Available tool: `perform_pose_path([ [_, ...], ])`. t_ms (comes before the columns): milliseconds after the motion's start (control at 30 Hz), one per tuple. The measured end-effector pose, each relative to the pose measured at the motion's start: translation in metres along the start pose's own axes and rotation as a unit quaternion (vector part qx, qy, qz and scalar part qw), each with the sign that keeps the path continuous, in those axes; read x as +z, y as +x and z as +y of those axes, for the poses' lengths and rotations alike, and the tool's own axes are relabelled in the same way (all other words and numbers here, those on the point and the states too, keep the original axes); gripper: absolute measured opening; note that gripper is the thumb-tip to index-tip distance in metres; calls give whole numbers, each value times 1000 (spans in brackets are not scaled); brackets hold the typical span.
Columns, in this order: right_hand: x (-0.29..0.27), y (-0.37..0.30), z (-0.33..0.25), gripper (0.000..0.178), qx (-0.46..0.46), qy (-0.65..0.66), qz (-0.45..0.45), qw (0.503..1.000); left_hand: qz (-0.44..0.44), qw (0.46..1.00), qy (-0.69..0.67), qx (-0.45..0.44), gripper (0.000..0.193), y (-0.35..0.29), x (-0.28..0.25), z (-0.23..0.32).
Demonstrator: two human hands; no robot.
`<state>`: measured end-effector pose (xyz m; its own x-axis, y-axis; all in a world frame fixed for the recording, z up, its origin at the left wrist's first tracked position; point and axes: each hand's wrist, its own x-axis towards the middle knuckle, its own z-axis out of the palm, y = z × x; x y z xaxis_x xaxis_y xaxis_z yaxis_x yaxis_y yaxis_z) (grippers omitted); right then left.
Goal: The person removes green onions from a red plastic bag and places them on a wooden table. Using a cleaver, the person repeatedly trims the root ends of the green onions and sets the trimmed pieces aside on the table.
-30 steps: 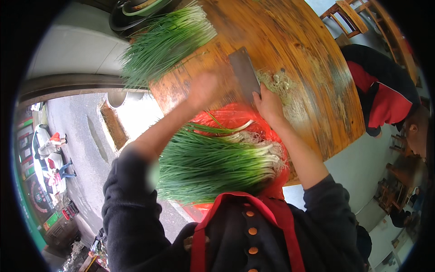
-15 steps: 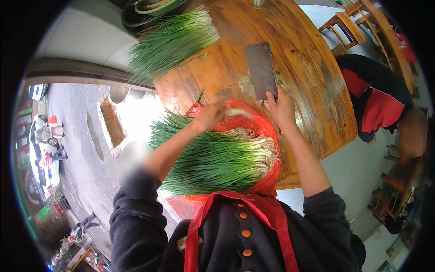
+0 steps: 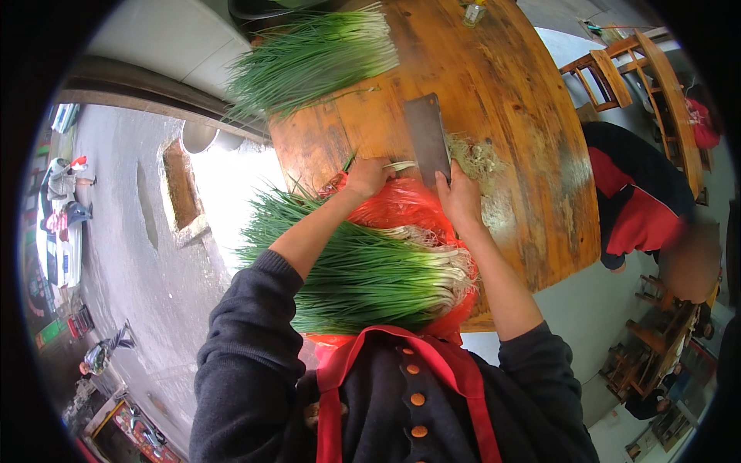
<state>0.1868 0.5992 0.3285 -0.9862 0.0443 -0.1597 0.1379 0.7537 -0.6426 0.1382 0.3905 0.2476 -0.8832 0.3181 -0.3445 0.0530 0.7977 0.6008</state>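
Observation:
My left hand (image 3: 369, 177) is closed around a small bunch of scallions (image 3: 401, 165), whose white ends point right, toward the blade of a cleaver (image 3: 427, 136). My right hand (image 3: 461, 197) grips the cleaver's handle; the blade stands tilted just beyond the bunch, over the wooden table (image 3: 525, 154). Whether the edge touches the scallions I cannot tell. Nearer to me, a large heap of scallions (image 3: 370, 270), white root ends to the right, lies on a red plastic bag (image 3: 409, 202) below both forearms.
Cut-off roots (image 3: 478, 160) lie right of the cleaver. A second pile of scallions (image 3: 316, 65) rests at the table's far left, beside a dark basin (image 3: 270, 9). A small glass bottle (image 3: 474, 12) stands at the far edge. A person in black and red (image 3: 641, 185) bends beyond the right edge.
My left hand has carried the scallions forward off the bag to the blade. The cleaver has come slightly left and turned on edge, and the roots beside it now show.

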Motion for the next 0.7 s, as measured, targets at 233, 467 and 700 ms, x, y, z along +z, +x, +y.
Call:
perform_pose_path([
  [233, 5, 1, -13, 37, 30, -38, -16, 999, 17, 1000, 15, -8, 22, -5, 3, 8],
  [467, 5, 9, -26, 38, 50, -72, -49, 995, 38, 999, 15, -21, 20, -6, 6, 11],
  [700, 12, 10, -27, 46, 63, -63, -55, 994, -60, 998, -1, 2, 23, 1, -11, 8],
])
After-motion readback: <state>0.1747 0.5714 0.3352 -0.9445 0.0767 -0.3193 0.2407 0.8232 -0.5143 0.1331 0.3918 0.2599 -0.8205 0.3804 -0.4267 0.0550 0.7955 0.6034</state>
